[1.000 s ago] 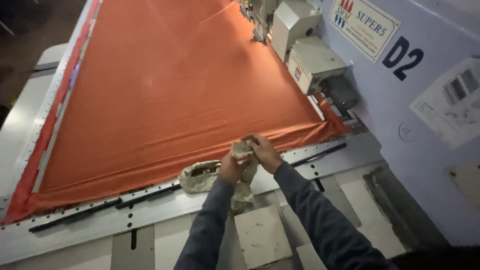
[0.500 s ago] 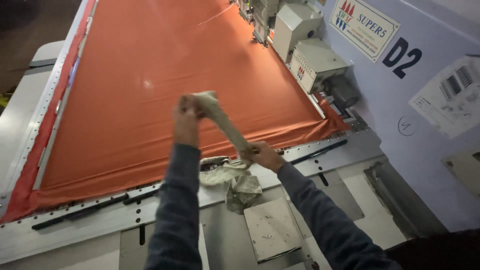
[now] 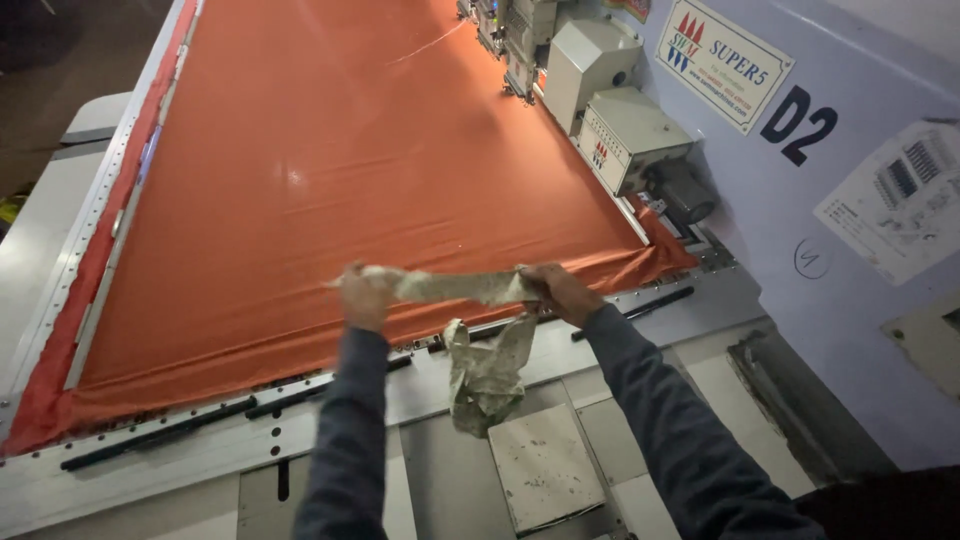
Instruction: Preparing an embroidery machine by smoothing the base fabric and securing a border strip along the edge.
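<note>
The rag, a dirty pale strip of cloth, is stretched level between the two hands just above the near edge of the orange fabric, with its loose end hanging down in a crumpled bunch over the grey machine bed. At the far left, the metal frame rail runs along the fabric's edge and seems to clamp it, which would explain why the cloth lies so flat and taut. The left hand is closed in a fist around one end of the rag, knuckles up, so the strip can be pulled without slipping. Below it, black clamp bars lie along the near rail, apparently pinning the fabric's folded hem. The right hand is likewise shut around the rag at the point where the hanging part begins, which keeps the span tight and lets the rest dangle free. Under the dangling end sits a pale square plate set into the bed. To the right, beige sewing heads stand over the fabric against a pale violet machine wall
</note>
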